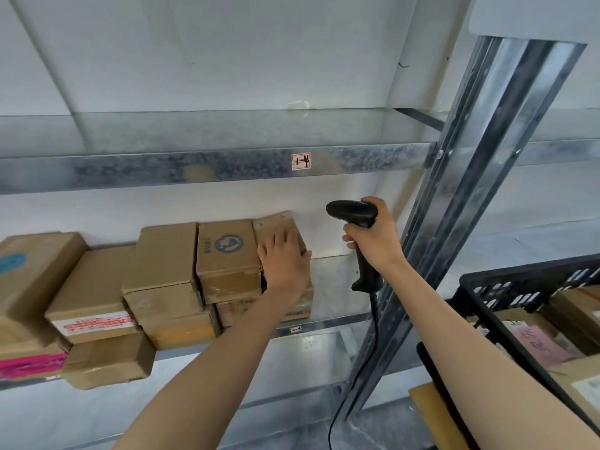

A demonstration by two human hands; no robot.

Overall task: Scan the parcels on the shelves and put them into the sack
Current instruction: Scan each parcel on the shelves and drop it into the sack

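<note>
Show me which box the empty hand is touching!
The tilted box at the right end of the top row, beside the box with the round blue picture. The left hand rests on it; the right hand holds the scanner.

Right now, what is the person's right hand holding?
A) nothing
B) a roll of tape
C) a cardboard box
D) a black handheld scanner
D: the right hand grips the handle of a black corded scanner, while the left hand lies on a cardboard parcel.
</note>
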